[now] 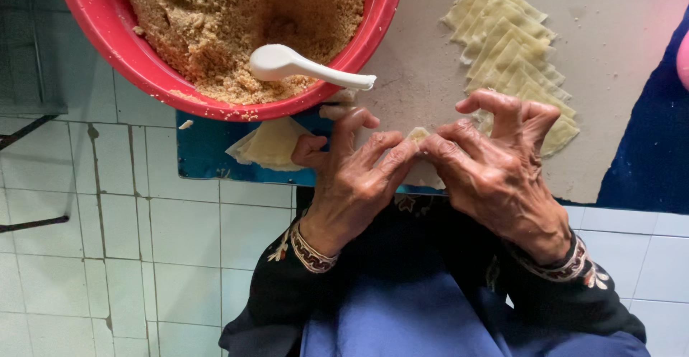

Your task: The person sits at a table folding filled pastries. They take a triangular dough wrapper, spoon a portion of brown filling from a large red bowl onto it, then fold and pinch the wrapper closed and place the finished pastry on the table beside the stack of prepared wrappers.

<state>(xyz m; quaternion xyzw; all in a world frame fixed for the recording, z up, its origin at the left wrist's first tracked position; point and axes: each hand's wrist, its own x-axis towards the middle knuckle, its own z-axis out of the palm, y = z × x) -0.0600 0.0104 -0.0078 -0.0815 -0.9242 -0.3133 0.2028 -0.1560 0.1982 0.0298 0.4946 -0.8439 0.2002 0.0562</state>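
Nearest to us, dark sleeves with embroidered cuffs point(311, 254) lay over a blue lap above the white tiled floor point(108, 242). From them our left hand point(349, 177) and right hand point(495, 174) met at the near edge of the low table point(208, 156), fingers curled and pressed together, both pinching one small piece of folded dough point(418, 136) between the fingertips; most of it was hidden by our fingers. Just left of the left hand lay a loose dough sheet point(269, 142), partly under the bowl's rim. Beyond the right hand, a stack of cut dough squares point(506, 45) fanned across the pale floured board point(617, 55). Farthest off stood the red bowl point(115, 34), heaped with crumbly brown filling point(215, 20), a white plastic spoon point(301, 66) resting in it with its handle over the rim.
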